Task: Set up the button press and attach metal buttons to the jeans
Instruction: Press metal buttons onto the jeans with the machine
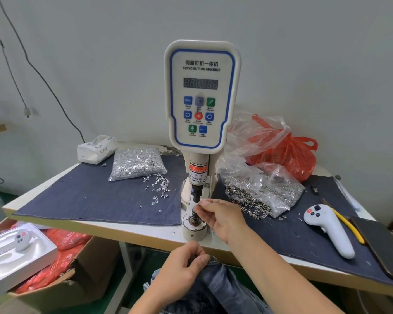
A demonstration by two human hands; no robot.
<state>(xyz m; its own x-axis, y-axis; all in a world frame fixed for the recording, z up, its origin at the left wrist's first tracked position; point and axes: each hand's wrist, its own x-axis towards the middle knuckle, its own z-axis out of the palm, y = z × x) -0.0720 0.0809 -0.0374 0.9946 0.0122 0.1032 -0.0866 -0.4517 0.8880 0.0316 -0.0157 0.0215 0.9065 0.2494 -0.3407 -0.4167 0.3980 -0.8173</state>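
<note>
A: Head view, loading step by the looks of it. A small metal button is pinched in the right hand, held right between the upper die and the spring-loaded lower die of the button press.

B: Agreed. The jeans are gripped at the waistband by the left hand, kept below the table edge, well clear of the dies. Next, the piece probably gets seated, then denim is brought over.
</note>
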